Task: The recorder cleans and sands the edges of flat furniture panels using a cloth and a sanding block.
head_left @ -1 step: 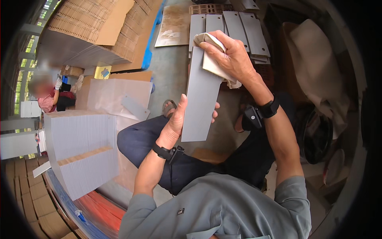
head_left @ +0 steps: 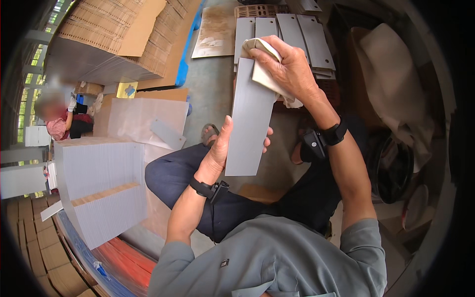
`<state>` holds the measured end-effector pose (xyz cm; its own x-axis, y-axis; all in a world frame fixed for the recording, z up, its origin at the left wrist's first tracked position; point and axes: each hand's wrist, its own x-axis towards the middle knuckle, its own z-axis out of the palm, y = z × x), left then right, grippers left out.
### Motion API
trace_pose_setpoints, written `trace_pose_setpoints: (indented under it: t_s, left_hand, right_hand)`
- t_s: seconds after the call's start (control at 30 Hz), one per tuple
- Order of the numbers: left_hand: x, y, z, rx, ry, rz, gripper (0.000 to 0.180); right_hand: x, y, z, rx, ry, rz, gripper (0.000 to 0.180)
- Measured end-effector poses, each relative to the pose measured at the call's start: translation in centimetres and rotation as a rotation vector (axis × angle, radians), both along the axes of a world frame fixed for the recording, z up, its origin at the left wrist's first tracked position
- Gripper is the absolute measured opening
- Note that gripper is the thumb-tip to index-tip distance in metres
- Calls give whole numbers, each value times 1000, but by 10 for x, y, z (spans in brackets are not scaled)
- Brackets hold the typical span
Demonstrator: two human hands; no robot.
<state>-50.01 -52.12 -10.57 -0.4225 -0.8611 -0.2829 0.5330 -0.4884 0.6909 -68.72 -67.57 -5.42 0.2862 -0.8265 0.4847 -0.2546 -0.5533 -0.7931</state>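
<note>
A long, flat grey panel point(head_left: 250, 123) is held up in front of me, tilted slightly. My left hand point(head_left: 217, 151) grips its lower part from beneath, thumb along the left edge and fingertips showing past the right edge. At the panel's far end my right hand point(head_left: 292, 69) is closed round a folded off-white cloth point(head_left: 267, 79), which lies against the panel's upper right corner. The cloth's loose end hangs below my fingers. Beyond, several similar grey panels point(head_left: 314, 42), each with a hole near one end, lie side by side on a brown plastic crate point(head_left: 262, 10).
To my left stands a tall stack of grey panels point(head_left: 104, 173), with one loose panel point(head_left: 167, 133) beside it on a translucent sheet point(head_left: 133, 116). Stacked cardboard point(head_left: 109, 24) rises at the far left. A person point(head_left: 64, 116) sits farther off. A black round container point(head_left: 393, 168) is at right.
My right hand and the cloth have shifted very slightly farther up at the panel's far end. The left hand and panel look almost unmoved.
</note>
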Motion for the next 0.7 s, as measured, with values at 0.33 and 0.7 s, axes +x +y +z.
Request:
trace_pose_setpoints:
  t_s: [0.33,0.7]
  left_hand:
    - [11,-5,-7,-53,70,77,93]
    - [44,-26,13,-199,115,481,92]
  right_hand:
    - [-4,10,20,-392,132,-69,23]
    - [15,134,-69,-155,888,1070,26]
